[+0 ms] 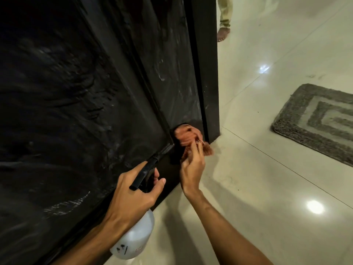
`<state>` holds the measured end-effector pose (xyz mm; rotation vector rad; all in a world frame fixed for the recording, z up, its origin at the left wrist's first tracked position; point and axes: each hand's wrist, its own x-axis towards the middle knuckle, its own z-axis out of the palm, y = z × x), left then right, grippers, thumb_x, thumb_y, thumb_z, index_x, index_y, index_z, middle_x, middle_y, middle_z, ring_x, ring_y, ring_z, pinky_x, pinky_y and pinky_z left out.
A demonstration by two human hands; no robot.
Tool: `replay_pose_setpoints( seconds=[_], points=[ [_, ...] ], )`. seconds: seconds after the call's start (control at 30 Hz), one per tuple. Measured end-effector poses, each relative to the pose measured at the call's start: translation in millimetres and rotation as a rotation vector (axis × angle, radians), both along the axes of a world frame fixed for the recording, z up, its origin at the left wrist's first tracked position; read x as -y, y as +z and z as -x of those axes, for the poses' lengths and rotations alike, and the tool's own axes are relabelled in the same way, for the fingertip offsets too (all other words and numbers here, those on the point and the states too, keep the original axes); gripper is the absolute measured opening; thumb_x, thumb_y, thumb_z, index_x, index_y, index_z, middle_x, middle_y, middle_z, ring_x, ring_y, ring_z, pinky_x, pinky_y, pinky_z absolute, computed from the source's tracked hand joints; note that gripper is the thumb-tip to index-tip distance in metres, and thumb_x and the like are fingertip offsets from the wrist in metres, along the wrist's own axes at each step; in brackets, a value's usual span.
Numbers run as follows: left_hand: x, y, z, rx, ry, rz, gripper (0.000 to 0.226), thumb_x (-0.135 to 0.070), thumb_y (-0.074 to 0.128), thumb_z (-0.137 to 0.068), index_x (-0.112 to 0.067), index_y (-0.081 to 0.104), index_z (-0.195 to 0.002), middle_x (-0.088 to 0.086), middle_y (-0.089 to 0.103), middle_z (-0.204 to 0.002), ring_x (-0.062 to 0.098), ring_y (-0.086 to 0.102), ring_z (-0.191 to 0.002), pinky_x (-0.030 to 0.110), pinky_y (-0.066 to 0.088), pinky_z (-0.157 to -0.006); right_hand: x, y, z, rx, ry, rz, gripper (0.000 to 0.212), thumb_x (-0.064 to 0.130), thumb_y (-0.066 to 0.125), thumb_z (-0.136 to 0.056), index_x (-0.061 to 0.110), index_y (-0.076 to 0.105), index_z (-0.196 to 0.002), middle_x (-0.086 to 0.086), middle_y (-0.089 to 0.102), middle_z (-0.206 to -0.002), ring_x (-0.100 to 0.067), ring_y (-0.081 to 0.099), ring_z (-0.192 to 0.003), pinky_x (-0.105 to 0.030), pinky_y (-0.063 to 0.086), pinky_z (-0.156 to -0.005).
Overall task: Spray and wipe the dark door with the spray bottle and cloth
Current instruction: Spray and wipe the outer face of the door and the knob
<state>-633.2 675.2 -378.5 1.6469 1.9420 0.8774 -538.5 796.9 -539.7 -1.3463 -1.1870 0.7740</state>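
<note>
**Fingers of the left hand (133,190) wrapped round the spray bottle (133,240); fingers of the right hand (191,169) pinching the cloth (188,137) low on the door (76,92)**

The left fingers (157,185) are curled round the black neck of the spray bottle, with the thumb lying across its near side. The bottle's white body hangs below the hand, tilted, close to the bottom edge of the door. Its black spray head points up and away, towards the lower part of the door. Whether the nozzle touches the surface cannot be told.

Just beyond, the right fingers (197,153) are drawn together and pinch a reddish-brown cloth. The cloth is bunched and blurred, and sits against the bottom right corner of the door, just above the floor (248,197).

The door itself is dark, nearly black, and fills the left side of the view. Pale streaks and smears show across its face, and a raised strip runs down it to the spot near the cloth.

The floor is pale glossy tile with two bright spots of reflected light (315,207). To the right, well apart from the door, lies a grey mat (321,121) patterned in nested rectangles.

Farthest off, past the door's edge, stand another person's bare foot (223,34) and pale trouser leg (225,10).
</note>
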Motion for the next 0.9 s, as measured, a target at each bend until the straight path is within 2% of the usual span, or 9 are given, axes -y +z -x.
replay_pose_setpoints(
  seconds=[0.1, 0.2, 0.33, 0.37, 0.5, 0.63, 0.7, 0.8, 0.9],
  points=[
    [3, 13, 1, 0.022, 0.033, -0.014, 0.017, -0.011, 0.083, -0.085, -0.019, 0.068, -0.081, -0.005, 0.069, -0.071, 0.007, 0.063, -0.056, 0.014, 0.049, -0.048, 21, 30, 9, 0.014, 0.089, -0.180, 0.020, 0.012, 0.059, -0.099, 0.018, 0.071, -0.114, -0.009, 0.062, -0.119, -0.029, 0.064, -0.105, -0.032, 0.049, -0.090],
    [3, 22, 0, 0.016, 0.039, -0.042, 0.017, -0.010, 0.083, -0.085, -0.018, 0.068, -0.082, -0.004, 0.070, -0.073, 0.009, 0.066, -0.060, 0.014, 0.050, -0.048, 39, 27, 9, 0.252, 0.347, -0.459, 0.024, 0.014, 0.066, -0.093, 0.012, 0.067, -0.117, -0.020, 0.065, -0.116, -0.029, 0.063, -0.101, -0.037, 0.053, -0.085],
    [0, 35, -7, -0.005, 0.019, -0.047, 0.017, -0.012, 0.082, -0.085, -0.020, 0.068, -0.081, -0.007, 0.070, -0.074, 0.008, 0.068, -0.063, 0.014, 0.051, -0.050, -12, 56, 2, -0.229, -0.129, 0.064, 0.030, 0.007, 0.050, -0.102, 0.003, 0.057, -0.130, -0.020, 0.052, -0.135, -0.034, 0.050, -0.128, -0.027, 0.033, -0.107],
    [-1, 39, -8, -0.011, 0.012, -0.058, 0.017, -0.013, 0.082, -0.085, -0.020, 0.067, -0.082, -0.007, 0.070, -0.074, 0.008, 0.068, -0.064, 0.015, 0.051, -0.051, -17, 75, 6, -0.226, -0.122, 0.096, 0.030, 0.008, 0.047, -0.104, 0.003, 0.054, -0.132, -0.018, 0.045, -0.141, -0.034, 0.043, -0.135, -0.027, 0.028, -0.110],
    [-6, 53, -11, 0.010, -0.007, -0.086, 0.015, -0.012, 0.081, -0.087, -0.019, 0.068, -0.084, -0.007, 0.070, -0.078, 0.006, 0.068, -0.066, 0.012, 0.050, -0.051, -11, 99, 12, 0.113, 0.202, -0.404, 0.039, 0.002, 0.041, -0.102, 0.009, 0.051, -0.139, -0.008, 0.034, -0.153, -0.025, 0.023, -0.148, -0.033, 0.019, -0.124],
    [-7, 64, -16, 0.020, -0.009, -0.107, 0.016, -0.011, 0.082, -0.087, -0.019, 0.068, -0.082, -0.006, 0.069, -0.074, 0.005, 0.066, -0.060, 0.015, 0.050, -0.050, -48, 98, 1, -0.240, -0.043, 0.041, 0.045, 0.026, 0.039, -0.106, 0.026, 0.043, -0.152, 0.002, 0.028, -0.164, -0.018, 0.020, -0.154, -0.053, 0.016, -0.125],
    [-7, 70, -17, 0.030, -0.020, -0.117, 0.016, -0.011, 0.082, -0.087, -0.018, 0.068, -0.083, -0.006, 0.070, -0.074, 0.003, 0.064, -0.057, 0.012, 0.049, -0.050, -33, 114, 6, -0.207, 0.104, -0.073, 0.033, 0.030, 0.039, -0.105, 0.041, 0.050, -0.134, 0.013, 0.039, -0.151, -0.014, 0.033, -0.145, -0.055, 0.019, -0.123],
    [-7, 77, -17, 0.044, -0.018, -0.126, 0.015, -0.010, 0.081, -0.087, -0.016, 0.068, -0.083, -0.006, 0.070, -0.075, 0.001, 0.062, -0.054, 0.014, 0.049, -0.050, -13, 110, 7, -0.071, 0.335, -0.320, 0.042, 0.033, 0.044, -0.105, 0.056, 0.036, -0.140, 0.041, 0.015, -0.147, -0.002, 0.016, -0.148, -0.034, 0.010, -0.127],
    [-5, 84, -18, 0.064, -0.006, -0.122, 0.014, -0.011, 0.081, -0.087, -0.017, 0.068, -0.085, -0.006, 0.070, -0.078, 0.002, 0.063, -0.057, 0.018, 0.051, -0.050, -35, 122, -2, -0.331, 0.152, -0.028, 0.045, 0.053, 0.045, -0.097, 0.055, 0.034, -0.141, 0.016, 0.027, -0.157, -0.015, 0.026, -0.150, -0.041, 0.018, -0.127]
  ],
)
